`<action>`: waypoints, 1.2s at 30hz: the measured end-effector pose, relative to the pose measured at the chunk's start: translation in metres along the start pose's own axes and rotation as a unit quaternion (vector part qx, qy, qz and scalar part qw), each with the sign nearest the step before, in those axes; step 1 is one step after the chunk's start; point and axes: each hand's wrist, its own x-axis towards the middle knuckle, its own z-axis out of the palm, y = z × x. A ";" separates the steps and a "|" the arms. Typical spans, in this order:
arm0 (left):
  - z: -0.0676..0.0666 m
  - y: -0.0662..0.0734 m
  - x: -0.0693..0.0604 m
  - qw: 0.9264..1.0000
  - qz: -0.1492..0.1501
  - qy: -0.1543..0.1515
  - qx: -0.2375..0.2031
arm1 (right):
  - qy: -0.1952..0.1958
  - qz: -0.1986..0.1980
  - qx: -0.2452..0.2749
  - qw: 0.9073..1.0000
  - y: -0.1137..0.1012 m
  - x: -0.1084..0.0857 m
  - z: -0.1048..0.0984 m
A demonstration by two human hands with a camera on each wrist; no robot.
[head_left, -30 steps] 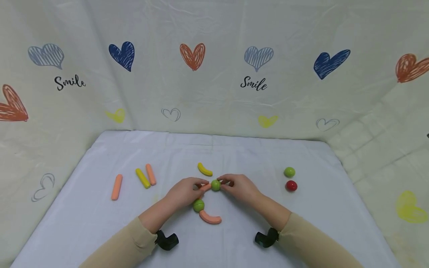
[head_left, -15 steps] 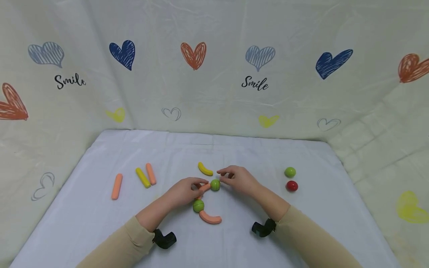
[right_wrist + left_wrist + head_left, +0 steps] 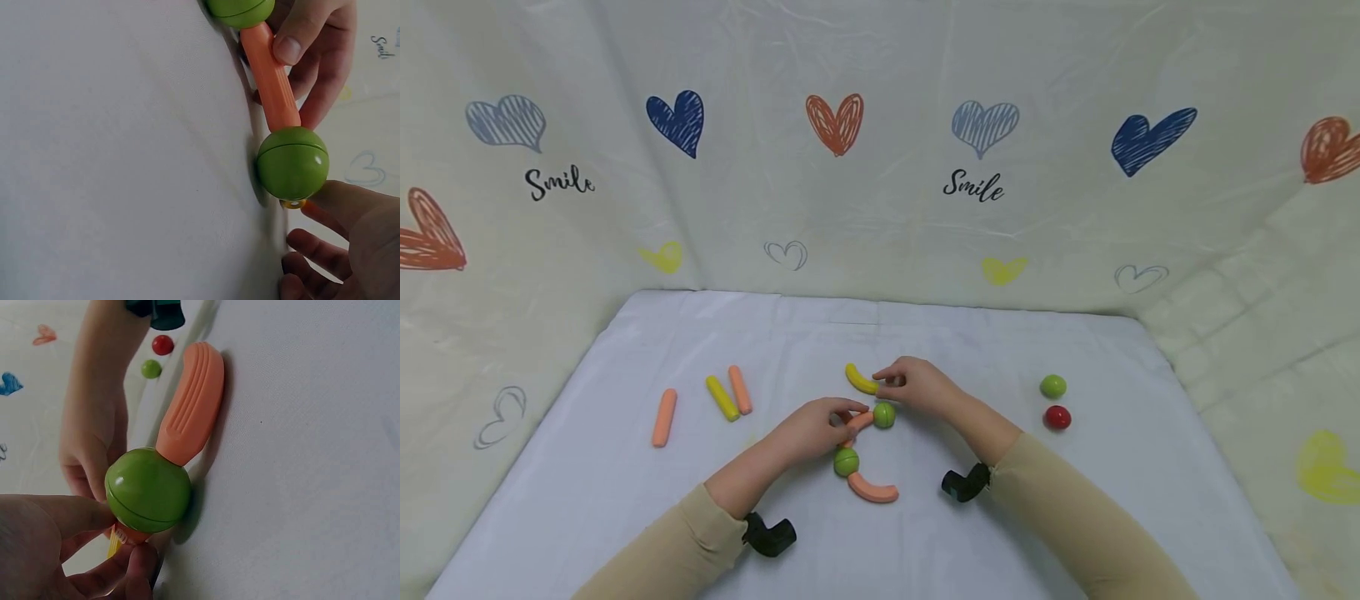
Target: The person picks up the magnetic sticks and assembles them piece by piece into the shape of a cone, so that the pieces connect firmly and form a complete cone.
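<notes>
Mid-worktop (image 3: pixel 917 533), the left hand (image 3: pixel 816 429) pinches the short rod (image 3: pixel 270 78) between the upper ball (image 3: pixel 884 415) and lower ball (image 3: pixel 846 462). The right hand's (image 3: pixel 919 387) fingers are slightly parted at the near end of the yellow curve (image 3: pixel 860 380); whether they grip it cannot be told. All look like light, stiff, sturdy plastic. The smooth balls would probably slip or roll, so the ribbed rod seems the surer hold, and the curve's end suits a fingertip pinch.

left hand (image 3: pixel 820 429) pinches, fingers (image 3: pixel 848 406) bent; right hand (image 3: pixel 920 386) farther forward, thumb (image 3: pixel 350 200) and forefinger (image 3: pixel 889 371) parted; both forearms (image 3: pixel 741 483) angle inward
</notes>
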 end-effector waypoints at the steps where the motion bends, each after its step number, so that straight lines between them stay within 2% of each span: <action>1: 0.000 0.000 0.000 1.000 -0.001 0.000 0.000 | -0.002 0.000 -0.003 1.000 0.000 0.001 0.001; 10: 0.000 -0.001 0.000 1.000 0.002 0.001 0.000 | -0.004 0.004 -0.027 1.000 -0.003 0.010 0.005; 17: 0.001 -0.002 0.000 1.000 0.007 0.002 -0.006 | 0.015 0.006 -0.037 0.999 0.001 0.004 0.005; 25: 0.001 -0.001 0.000 1.000 0.004 0.006 0.005 | 0.047 0.011 -0.056 0.997 0.015 -0.021 -0.006; 36: 0.002 0.000 -0.001 1.000 0.000 0.006 0.006 | 0.067 0.032 -0.052 0.996 0.035 -0.063 -0.022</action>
